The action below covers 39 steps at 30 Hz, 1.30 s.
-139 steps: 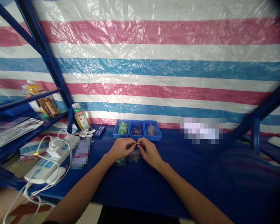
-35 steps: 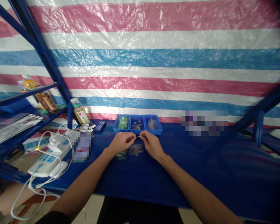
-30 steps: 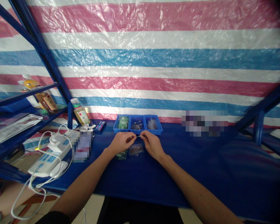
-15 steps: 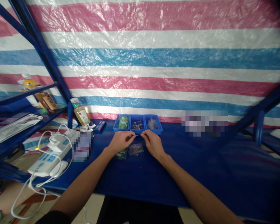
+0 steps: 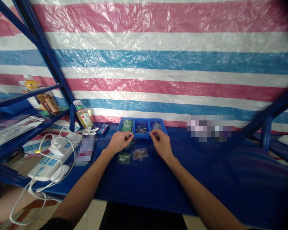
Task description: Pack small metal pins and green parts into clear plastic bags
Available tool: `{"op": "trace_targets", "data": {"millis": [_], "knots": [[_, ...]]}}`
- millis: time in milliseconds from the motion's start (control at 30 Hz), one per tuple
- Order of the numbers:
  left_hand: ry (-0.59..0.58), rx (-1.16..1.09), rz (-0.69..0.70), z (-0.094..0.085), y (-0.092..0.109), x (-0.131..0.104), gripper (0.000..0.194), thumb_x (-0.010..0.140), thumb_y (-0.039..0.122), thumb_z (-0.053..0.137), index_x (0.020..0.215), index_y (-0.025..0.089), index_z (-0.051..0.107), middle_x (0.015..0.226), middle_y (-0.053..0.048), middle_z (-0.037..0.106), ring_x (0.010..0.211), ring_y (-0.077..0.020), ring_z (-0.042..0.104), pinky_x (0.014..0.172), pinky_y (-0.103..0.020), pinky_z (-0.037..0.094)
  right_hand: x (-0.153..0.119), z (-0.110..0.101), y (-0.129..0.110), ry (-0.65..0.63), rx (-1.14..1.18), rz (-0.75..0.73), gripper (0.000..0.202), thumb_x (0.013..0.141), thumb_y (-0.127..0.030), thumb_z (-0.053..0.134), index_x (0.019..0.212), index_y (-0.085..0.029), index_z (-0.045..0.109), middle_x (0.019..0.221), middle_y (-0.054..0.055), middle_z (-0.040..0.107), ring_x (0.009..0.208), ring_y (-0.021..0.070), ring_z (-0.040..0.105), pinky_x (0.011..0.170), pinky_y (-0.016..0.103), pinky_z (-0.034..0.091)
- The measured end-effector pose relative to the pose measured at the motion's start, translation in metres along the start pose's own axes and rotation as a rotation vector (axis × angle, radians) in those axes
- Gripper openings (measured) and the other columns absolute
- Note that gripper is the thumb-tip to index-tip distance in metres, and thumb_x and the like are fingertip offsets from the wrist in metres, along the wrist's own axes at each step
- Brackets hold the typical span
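A blue three-compartment tray [image 5: 141, 136] stands at the back of the blue table. Its left section holds green plastic pieces [image 5: 127, 125], its middle section loose screws [image 5: 141, 128], its right section small clear bags [image 5: 156, 124]. My right hand [image 5: 162, 144] pinches a thin screw [image 5: 147, 132] at the tray's front edge. At the tray's front left, my left hand [image 5: 120, 141] is closed at thumb and forefinger; what it grips cannot be made out. Dark screws [image 5: 134, 141] show beside those fingertips. Nearer me lie a bag of green plugs [image 5: 124, 157] and a clear bag of screws [image 5: 139, 154].
A white power strip [image 5: 48, 163] with tangled cables and a phone [image 5: 84, 150] occupy the left. Behind them are a bottle [image 5: 83, 115] and a small blue box [image 5: 102, 129]. Blue metal frame bars [image 5: 45, 54] rise at the left; a striped sheet [image 5: 158, 64] hangs behind.
My hands have moved apart from where they met over the thin piece. The right went slightly right, the left slightly left, uncovering the tray's front edge and dark screws.
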State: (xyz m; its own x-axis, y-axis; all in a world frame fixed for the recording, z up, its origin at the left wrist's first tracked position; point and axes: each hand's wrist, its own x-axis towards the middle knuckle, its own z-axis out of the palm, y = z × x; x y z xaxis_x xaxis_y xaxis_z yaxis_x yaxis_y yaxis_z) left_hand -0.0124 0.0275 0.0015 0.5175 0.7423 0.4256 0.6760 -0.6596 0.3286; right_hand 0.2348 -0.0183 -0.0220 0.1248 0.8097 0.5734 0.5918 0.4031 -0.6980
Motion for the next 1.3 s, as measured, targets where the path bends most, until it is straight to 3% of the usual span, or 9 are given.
{"op": "trace_targets", "data": {"millis": [133,267,367,467,600,733,967,1167,1300], "knots": [[-0.079,0.023,-0.005,-0.005,-0.017,0.001,0.017,0.094,0.032,0.061,0.097,0.026,0.076,0.060,0.003,0.065,0.055,-0.0136,0.059,0.056,-0.022,0.031,0.031,-0.002,-0.005,0.048,-0.069,0.057,0.023,0.095,-0.039,0.058,0.096,-0.020,0.071,0.067,0.001,0.065,0.060,0.0186,0.057,0.060,0.030,0.042],[-0.130,0.044,0.006,-0.010,-0.022,0.001,0.015,0.092,0.032,0.063,0.096,0.026,0.077,0.061,0.002,0.064,0.053,-0.0129,0.056,0.055,-0.024,0.028,0.047,-0.001,-0.008,-0.044,-0.130,0.014,0.028,0.092,-0.033,0.063,0.115,-0.019,0.069,0.068,0.000,0.065,0.064,0.0196,0.060,0.063,0.029,0.042],[-0.159,0.049,-0.027,-0.018,-0.022,0.000,0.020,0.094,0.037,0.061,0.096,0.025,0.077,0.060,0.002,0.062,0.054,-0.0128,0.054,0.056,-0.024,0.028,0.032,0.004,-0.007,-0.173,-0.096,-0.057,0.021,0.094,-0.033,0.061,0.110,-0.021,0.068,0.067,-0.002,0.064,0.060,0.0174,0.058,0.060,0.027,0.040],[-0.183,0.058,-0.079,-0.028,-0.022,-0.001,0.027,0.093,0.044,0.061,0.093,0.022,0.077,0.059,0.001,0.062,0.054,-0.0130,0.053,0.057,-0.024,0.029,0.009,0.011,-0.004,-0.408,-0.096,-0.167,0.014,0.097,-0.030,0.059,0.093,-0.022,0.070,0.069,-0.001,0.066,0.062,0.0164,0.059,0.062,0.026,0.038],[-0.280,0.028,-0.109,-0.036,-0.022,-0.002,0.031,0.083,0.052,0.071,0.092,0.023,0.078,0.063,0.001,0.065,0.056,-0.0133,0.055,0.055,-0.025,0.029,-0.006,0.014,-0.003,-0.443,-0.130,-0.197,0.013,0.098,-0.027,0.059,0.094,-0.022,0.070,0.075,0.000,0.069,0.066,0.0167,0.061,0.065,0.026,0.039],[-0.364,0.031,-0.103,-0.036,-0.019,-0.002,0.030,0.078,0.049,0.076,0.096,0.025,0.078,0.064,0.003,0.065,0.055,-0.0137,0.055,0.054,-0.025,0.028,-0.009,0.008,-0.005,-0.418,-0.127,-0.207,0.015,0.100,-0.029,0.057,0.096,-0.023,0.070,0.083,0.001,0.072,0.069,0.0174,0.063,0.067,0.026,0.041],[-0.304,0.106,-0.071,-0.029,-0.011,-0.003,0.013,0.082,0.035,0.072,0.084,0.025,0.078,0.064,0.002,0.066,0.055,-0.0126,0.056,0.055,-0.025,0.027,-0.014,0.013,-0.003,-0.435,-0.106,-0.257,0.017,0.101,-0.030,0.055,0.094,-0.023,0.069,0.085,0.002,0.072,0.076,0.0183,0.066,0.071,0.027,0.043],[-0.253,0.056,-0.044,-0.028,-0.006,-0.002,0.013,0.085,0.030,0.067,0.078,0.021,0.074,0.055,0.003,0.057,0.049,-0.0114,0.050,0.053,-0.024,0.028,-0.018,0.017,-0.005,-0.447,-0.109,-0.286,0.016,0.102,-0.030,0.053,0.095,-0.023,0.067,0.089,0.002,0.072,0.080,0.0188,0.067,0.074,0.027,0.045],[-0.106,-0.033,-0.021,-0.031,0.000,-0.001,0.015,0.090,0.030,0.062,0.083,0.019,0.071,0.055,0.005,0.053,0.050,-0.0100,0.049,0.056,-0.022,0.032,-0.019,0.018,-0.007,-0.406,-0.060,-0.251,0.015,0.102,-0.031,0.054,0.112,-0.025,0.064,0.093,0.002,0.071,0.083,0.0195,0.068,0.078,0.029,0.047]]}}
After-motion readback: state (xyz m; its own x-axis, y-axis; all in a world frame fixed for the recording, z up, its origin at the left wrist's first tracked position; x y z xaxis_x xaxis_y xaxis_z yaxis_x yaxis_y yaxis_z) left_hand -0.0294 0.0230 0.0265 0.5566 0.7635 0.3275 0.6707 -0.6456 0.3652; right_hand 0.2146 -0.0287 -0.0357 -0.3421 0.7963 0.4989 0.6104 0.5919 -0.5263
